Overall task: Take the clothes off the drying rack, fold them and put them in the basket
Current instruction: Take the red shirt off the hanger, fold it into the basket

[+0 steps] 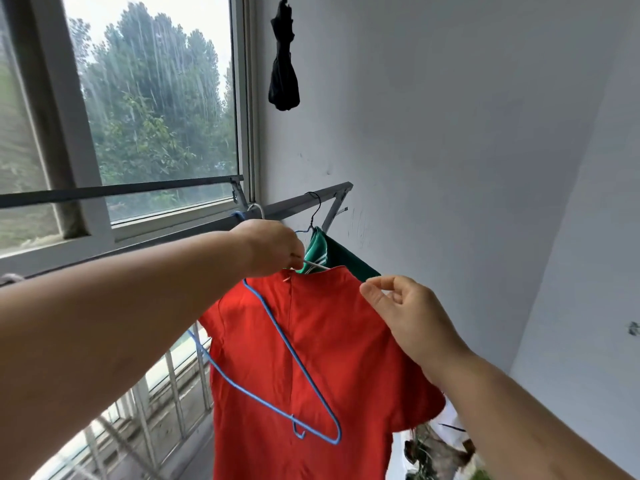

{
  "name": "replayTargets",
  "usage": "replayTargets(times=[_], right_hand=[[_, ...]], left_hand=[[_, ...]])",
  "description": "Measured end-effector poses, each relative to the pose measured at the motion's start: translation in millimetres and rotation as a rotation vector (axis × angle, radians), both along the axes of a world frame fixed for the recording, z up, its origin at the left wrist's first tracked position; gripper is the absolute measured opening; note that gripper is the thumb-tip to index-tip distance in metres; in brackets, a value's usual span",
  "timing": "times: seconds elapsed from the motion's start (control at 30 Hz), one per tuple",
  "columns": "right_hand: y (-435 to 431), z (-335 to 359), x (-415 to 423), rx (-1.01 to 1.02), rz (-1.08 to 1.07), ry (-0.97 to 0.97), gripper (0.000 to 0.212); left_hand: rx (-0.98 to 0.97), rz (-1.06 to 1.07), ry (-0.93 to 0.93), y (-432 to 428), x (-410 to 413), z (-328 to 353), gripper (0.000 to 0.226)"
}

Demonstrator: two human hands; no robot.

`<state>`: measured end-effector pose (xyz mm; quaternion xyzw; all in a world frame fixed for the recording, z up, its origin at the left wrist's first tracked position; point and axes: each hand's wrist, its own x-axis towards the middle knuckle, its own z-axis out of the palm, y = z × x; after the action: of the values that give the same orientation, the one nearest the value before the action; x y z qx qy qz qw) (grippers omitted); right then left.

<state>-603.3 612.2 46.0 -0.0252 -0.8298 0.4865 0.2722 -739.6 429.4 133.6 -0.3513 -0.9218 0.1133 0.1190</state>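
Red dress hangs just under the rack's right end; left hand grips its white hanger, right hand pinches the collar. Blue hanger dangling from the left hand could snag the cloth or drop as the dress slides off.

Home balcony: drying rack, window.

Grey rack rail with hung green garment
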Motion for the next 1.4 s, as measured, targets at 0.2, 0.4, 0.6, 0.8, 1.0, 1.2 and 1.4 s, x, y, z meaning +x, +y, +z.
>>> replayTargets(times=[0.2, 0.4, 0.6, 0.8, 1.0, 1.2, 1.4], right_hand=[[-22, 17, -24, 0.304, 0.109, -0.091, 0.036], [-24, 20, -32, 0.402, 0.028, -0.049, 0.012], [-2, 5, -10, 0.428, 0.055, -0.08, 0.017], [8, -1, 2, 0.346, 0.16, -0.123, 0.011], [6, -2, -11, 0.262, 0.082, -0.127, 0.012], [6, 1, -21, 0.21, 0.009, -0.089, 0.011], [-4, 12, -24, 0.206, 0.015, -0.028, 0.005]], left_hand=[[-0.016, -0.03, -0.037, -1, -6, -2, 0.021], [-0.075, -0.037, -0.023, -5, -10, -6, 0.025], [-0.105, -0.052, 0.077, -2, -13, -8, 0.024], [-0.045, 0.019, 0.033, 4, -21, -8, 0.019], [0.202, -0.084, -0.076, 5, -11, -2, 0.019], [0.216, -0.052, -0.048, 3, 9, 4, 0.012], [0.246, 0.094, -0.189, -6, 20, -4, 0.017]])
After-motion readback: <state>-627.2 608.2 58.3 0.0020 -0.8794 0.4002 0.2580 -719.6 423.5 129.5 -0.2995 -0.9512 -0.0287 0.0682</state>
